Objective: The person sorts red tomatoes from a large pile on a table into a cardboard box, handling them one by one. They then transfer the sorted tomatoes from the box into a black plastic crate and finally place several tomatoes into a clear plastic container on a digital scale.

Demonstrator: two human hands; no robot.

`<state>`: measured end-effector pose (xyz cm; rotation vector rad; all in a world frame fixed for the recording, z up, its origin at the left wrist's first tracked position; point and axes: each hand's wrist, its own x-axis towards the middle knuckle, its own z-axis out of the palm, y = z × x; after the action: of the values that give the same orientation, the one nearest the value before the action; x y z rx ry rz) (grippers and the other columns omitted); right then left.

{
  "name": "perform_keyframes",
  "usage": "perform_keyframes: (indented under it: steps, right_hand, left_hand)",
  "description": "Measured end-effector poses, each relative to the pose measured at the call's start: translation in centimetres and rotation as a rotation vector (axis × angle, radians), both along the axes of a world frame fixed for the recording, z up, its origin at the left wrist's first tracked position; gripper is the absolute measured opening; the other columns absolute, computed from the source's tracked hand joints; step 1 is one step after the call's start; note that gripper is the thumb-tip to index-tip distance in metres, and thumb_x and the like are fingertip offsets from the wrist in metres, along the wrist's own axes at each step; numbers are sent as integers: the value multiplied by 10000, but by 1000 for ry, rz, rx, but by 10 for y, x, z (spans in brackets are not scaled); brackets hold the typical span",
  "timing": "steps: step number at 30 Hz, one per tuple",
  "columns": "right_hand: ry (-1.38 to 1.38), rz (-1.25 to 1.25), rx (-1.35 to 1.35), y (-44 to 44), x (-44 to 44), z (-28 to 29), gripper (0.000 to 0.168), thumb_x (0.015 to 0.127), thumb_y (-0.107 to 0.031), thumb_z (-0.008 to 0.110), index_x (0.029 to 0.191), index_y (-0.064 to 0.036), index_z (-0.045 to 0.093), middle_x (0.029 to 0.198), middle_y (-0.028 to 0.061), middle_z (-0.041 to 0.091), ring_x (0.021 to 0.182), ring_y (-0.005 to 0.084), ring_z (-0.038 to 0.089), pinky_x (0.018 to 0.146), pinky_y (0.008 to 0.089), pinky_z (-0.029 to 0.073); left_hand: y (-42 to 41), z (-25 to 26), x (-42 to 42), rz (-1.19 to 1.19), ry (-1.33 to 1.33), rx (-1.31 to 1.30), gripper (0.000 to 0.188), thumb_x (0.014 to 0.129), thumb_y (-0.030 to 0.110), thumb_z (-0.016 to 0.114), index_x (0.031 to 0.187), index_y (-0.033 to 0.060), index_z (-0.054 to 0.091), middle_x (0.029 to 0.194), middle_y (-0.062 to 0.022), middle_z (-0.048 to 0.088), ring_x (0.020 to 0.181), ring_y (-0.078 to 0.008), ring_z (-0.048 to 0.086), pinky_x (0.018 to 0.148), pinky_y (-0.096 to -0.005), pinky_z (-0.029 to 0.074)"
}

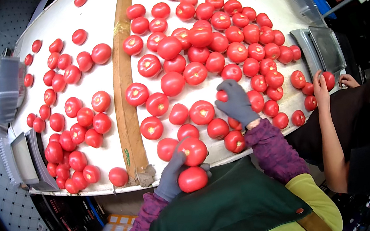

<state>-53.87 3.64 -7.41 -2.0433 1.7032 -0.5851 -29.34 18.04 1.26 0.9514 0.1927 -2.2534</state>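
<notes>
Red tomatoes (pixel 202 112) lie loose over a white tabletop (pixel 163 10). In a grey glove, my left hand (pixel 173 173) is at the near edge, in front of my green apron (pixel 219 210). It holds two tomatoes: one (pixel 193 151) above, the other (pixel 193 179) below it, nearer my body. My right hand (pixel 234 99), also gloved in grey, reaches over the table with its fingers curled around a small tomato (pixel 222 96). Whether that tomato is lifted off the table I cannot tell. Other tomatoes touch or lie close to this hand.
A wooden divider (pixel 122 74) splits the table, with more tomatoes (pixel 85 116) left of it. Scales stand at the left (pixel 33 161) and right (pixel 319 47) edges, near stacked clear plastic containers (pixel 9 88). A co-worker's hand (pixel 321 87) holds a tomato at the right. Black crates (pixel 66 220) sit below the table.
</notes>
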Motion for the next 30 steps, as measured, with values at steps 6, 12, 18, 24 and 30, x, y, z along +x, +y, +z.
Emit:
perform_keyframes:
  steps: [6, 12, 18, 24, 30]
  right_hand:
    - [-61, -97, -232, 15, -7, 14, 201, 714, -138, 715, 877, -111, 599, 928, 77, 586, 863, 317, 556, 746, 413, 461]
    - [-123, 109, -165, 24, 62, 49, 213, 762, -226, 704, 889, -85, 606, 875, 91, 617, 834, 298, 591, 738, 391, 471]
    - [294, 305, 317, 0, 128, 49, 494, 746, -421, 689, 1082, -74, 580, 938, 143, 630, 879, 315, 621, 790, 433, 485]
    - [-376, -4, 284, 1, 64, 51, 511, 743, -250, 715, 1185, -105, 506, 1092, 106, 573, 895, 206, 594, 717, 326, 512]
    - [-425, -58, 99, 24, 41, 61, 609, 720, -130, 718, 1268, -75, 458, 1214, 100, 522, 1122, 218, 529, 932, 327, 452]
  left_hand:
    - [13, -4, 34, 182, -108, -61, 651, 920, 528, 495, 1282, -9, 437, 1091, -153, 581, 816, -251, 622, 769, -452, 544]
    - [32, -22, 85, 484, -133, -96, 618, 946, 497, 446, 1276, -25, 414, 1157, -207, 530, 806, -247, 593, 710, -452, 542]
    - [53, -16, 107, 548, -92, -127, 650, 931, 520, 465, 1244, -47, 422, 1077, -176, 531, 802, -229, 582, 722, -410, 523]
    - [66, -8, 114, 487, -156, -124, 692, 906, 557, 499, 1190, -73, 463, 873, -125, 559, 746, -204, 574, 717, -360, 509]
    - [73, -8, 123, 475, -54, -157, 658, 905, 552, 500, 1162, -53, 470, 855, -109, 543, 759, -194, 550, 720, -341, 485]
